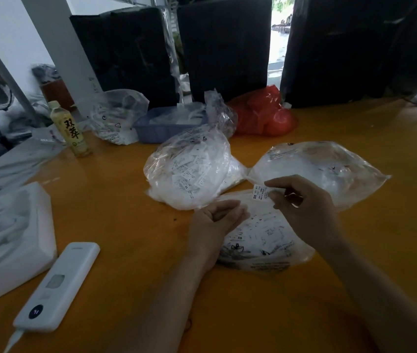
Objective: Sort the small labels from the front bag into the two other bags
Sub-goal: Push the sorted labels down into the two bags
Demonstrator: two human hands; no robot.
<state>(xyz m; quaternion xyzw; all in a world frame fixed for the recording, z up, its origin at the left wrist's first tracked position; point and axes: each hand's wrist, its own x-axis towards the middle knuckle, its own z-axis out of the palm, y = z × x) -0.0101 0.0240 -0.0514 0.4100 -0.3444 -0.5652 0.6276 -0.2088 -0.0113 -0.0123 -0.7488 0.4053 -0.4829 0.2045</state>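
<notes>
The front bag [261, 240], clear plastic with several small white labels inside, lies on the orange table [131, 200] just before me. My right hand [304, 207] pinches one small white label [259, 192] marked XS above that bag. My left hand [215, 222] rests at the bag's left edge, fingers loosely curled; I cannot tell whether it holds the plastic. Behind to the left stands a full clear bag of labels [189, 169]. To the right lies a flatter clear bag [319, 169] with its mouth near the held label.
A white power bank [59, 284] with a cable lies at the front left beside white foam packing [6, 238]. A tea bottle [71, 131], another clear bag [115, 115], a blue tray [166, 126] and a red bag [263, 115] stand further back before black wrapped bundles [225, 49].
</notes>
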